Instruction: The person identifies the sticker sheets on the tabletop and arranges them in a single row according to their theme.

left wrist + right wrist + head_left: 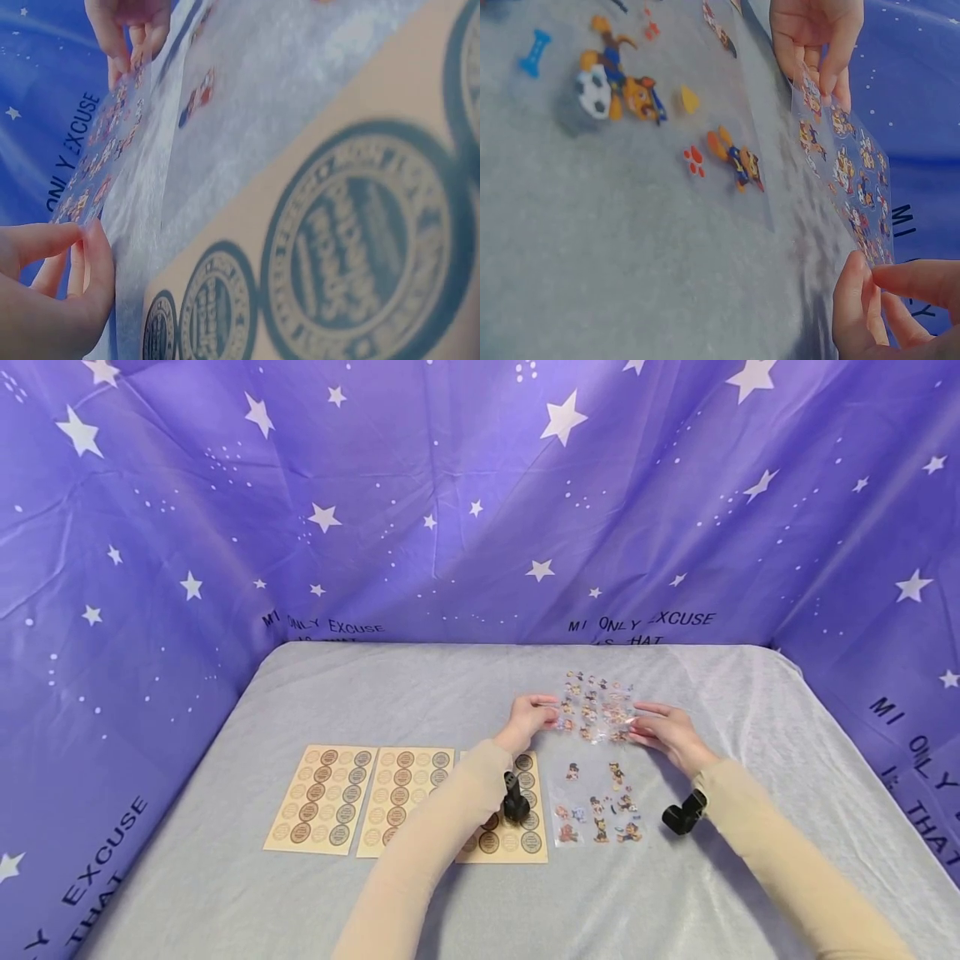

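Observation:
Between both hands a clear sticker sheet (592, 708) printed with small cartoon dogs is held up off the cloth. My left hand (528, 720) pinches its left edge between thumb and fingers, as the left wrist view shows close up at the hand (56, 289). At the opposite edge my right hand (670, 733) pinches it the same way; the right wrist view has that hand (900, 304) at lower right. A second clear sticker sheet (592, 787) with larger dog figures lies flat just in front, nearer the body.
Left of the flat clear sheet, three tan sheets of round label stickers lie in a row: a left one (321, 797), a middle one (408, 768) and a right one (536, 852), partly under the left forearm. Grey cloth (360, 693) covers the table; purple starry curtains (480, 468) surround it.

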A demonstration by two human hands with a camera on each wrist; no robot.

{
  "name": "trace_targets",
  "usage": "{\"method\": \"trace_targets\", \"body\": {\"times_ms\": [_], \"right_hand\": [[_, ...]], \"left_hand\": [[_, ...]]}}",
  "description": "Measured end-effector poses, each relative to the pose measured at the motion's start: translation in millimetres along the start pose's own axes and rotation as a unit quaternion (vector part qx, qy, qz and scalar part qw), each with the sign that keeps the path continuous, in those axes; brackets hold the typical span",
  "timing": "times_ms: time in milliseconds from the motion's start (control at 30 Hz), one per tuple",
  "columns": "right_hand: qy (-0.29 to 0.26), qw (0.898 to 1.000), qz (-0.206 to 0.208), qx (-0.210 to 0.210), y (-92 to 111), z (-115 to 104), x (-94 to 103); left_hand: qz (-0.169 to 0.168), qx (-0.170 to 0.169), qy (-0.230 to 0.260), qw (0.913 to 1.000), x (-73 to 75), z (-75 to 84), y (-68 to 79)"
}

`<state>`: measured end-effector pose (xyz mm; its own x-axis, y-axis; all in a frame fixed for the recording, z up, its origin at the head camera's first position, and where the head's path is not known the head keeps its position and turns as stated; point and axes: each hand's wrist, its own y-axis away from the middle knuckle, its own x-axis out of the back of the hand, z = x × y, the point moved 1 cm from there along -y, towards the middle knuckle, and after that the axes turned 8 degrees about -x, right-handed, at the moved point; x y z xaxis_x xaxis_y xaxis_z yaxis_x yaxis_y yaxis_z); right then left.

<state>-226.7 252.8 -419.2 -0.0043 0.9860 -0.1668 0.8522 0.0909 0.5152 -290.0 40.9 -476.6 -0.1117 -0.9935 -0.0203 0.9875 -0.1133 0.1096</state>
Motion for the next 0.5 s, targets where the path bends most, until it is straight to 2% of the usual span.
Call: {"method": "trace_targets", "body": {"times_ms": [33,100,233,300,500], "right_hand": [[-0.002,1.0,0.002,-0.003,1,0,0.8],[-0.006,1.0,0.006,-0.008,2,0,3.1],[-0.006,1.0,0.007,-0.014,6,0,6.6],[-0.002,1.0,0.005,-0.011,8,0,8.3],[0.008,1.0,0.001,0.0,15,1,13.8]], "left_hand": [[0.0,0.006,0.007,1.0,-0.1,10.5,9.9],[-0.002,0.004,0.023,0.9997,-0.7,16.2,17.3],[-0.004,0.001,0.059,0.9982,-2.6,17.0,21.3],[0.0,0.021,0.057,0.9981,-4.8,27.2,29.6],[-0.004,0.023,0.074,0.9969,-10.2,27.3,36.0]]}}
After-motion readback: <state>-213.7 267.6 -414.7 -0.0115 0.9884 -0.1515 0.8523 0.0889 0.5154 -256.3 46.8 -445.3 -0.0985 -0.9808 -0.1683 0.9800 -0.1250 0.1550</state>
